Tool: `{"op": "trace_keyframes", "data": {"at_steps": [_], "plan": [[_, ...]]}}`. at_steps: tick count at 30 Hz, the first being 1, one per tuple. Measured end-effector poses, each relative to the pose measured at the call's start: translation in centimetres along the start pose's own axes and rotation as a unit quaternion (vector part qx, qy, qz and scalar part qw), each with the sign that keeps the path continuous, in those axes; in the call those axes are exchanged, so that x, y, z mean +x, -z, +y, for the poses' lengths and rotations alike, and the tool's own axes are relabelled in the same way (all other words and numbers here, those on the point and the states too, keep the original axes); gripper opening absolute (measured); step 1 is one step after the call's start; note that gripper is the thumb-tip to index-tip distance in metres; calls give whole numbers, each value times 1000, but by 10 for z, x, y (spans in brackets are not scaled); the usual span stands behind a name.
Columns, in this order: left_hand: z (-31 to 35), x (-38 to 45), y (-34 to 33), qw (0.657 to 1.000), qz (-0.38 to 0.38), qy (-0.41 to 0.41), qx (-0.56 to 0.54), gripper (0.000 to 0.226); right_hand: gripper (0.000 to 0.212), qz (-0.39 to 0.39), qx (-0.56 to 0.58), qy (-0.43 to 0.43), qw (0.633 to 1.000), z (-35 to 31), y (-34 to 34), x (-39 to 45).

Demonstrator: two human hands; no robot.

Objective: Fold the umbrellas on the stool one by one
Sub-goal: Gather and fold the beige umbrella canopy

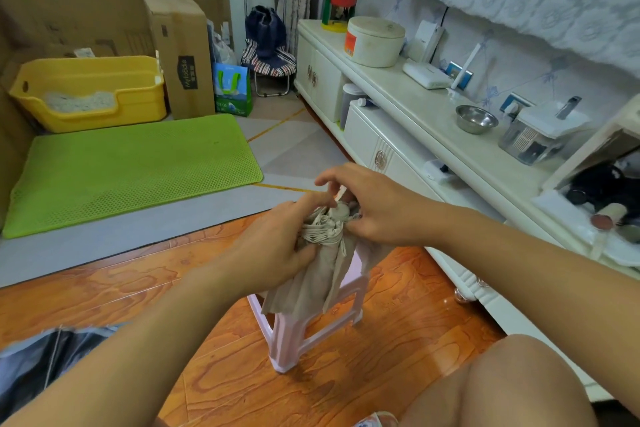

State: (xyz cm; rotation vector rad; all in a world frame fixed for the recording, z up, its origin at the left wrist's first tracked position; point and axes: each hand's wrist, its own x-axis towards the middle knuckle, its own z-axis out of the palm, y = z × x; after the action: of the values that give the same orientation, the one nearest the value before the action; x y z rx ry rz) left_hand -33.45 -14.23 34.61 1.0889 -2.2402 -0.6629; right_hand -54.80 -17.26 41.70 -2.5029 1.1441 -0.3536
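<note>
- Gripping the bunched top of the beige umbrella (323, 253), the left hand (273, 253) curls round the ribs, likely to keep the folds gathered.
- Just right of it, the right hand (374, 208) pinches cloth by the cap, probably tidying pleats.
- Beneath both hands, the fabric hangs over the pink stool (304, 333).
- Far beyond lies a green mat (131, 166).

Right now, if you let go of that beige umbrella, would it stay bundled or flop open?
Probably flop: the beige umbrella hangs in loose pleats below where the left hand grips it. The right hand pinches near the cap, so the top likely needs holding. It looks light, sagging over the pink stool.
</note>
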Motion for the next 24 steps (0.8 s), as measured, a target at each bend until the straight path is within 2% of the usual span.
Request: {"op": "trace_keyframes", "data": {"at_steps": [4, 7, 10, 12, 14, 15, 17, 21, 24], "plan": [[-5, 5, 5, 982, -45, -94, 155, 57, 74, 8, 4, 13, 1000, 7, -6, 0], [-10, 6, 10, 978, -48, -108, 173, 51, 78, 31, 0, 40, 999, 9, -16, -4], [-7, 5, 15, 978, -46, -106, 175, 49, 81, 42, 45, 27, 998, 7, -16, -16], [-7, 5, 17, 976, -48, -119, 178, 48, 67, 85, 114, -2, 990, 13, -2, -20], [-8, 6, 16, 972, -48, -140, 185, 49, 48, 147, 185, -65, 970, 25, 21, -15], [-9, 6, 16, 969, -47, -150, 188, 49, 44, 149, 204, -102, 962, 31, 31, -9], [-9, 7, 13, 966, -52, -163, 195, 49, 42, 94, 202, -146, 964, 36, 41, 5], [-10, 8, 11, 961, -52, -181, 204, 49, 37, -82, 71, -117, 987, 28, 33, 26], [-11, 8, 11, 957, -48, -191, 211, 47, 42, -116, 116, -147, 975, 22, 30, 32]]}}
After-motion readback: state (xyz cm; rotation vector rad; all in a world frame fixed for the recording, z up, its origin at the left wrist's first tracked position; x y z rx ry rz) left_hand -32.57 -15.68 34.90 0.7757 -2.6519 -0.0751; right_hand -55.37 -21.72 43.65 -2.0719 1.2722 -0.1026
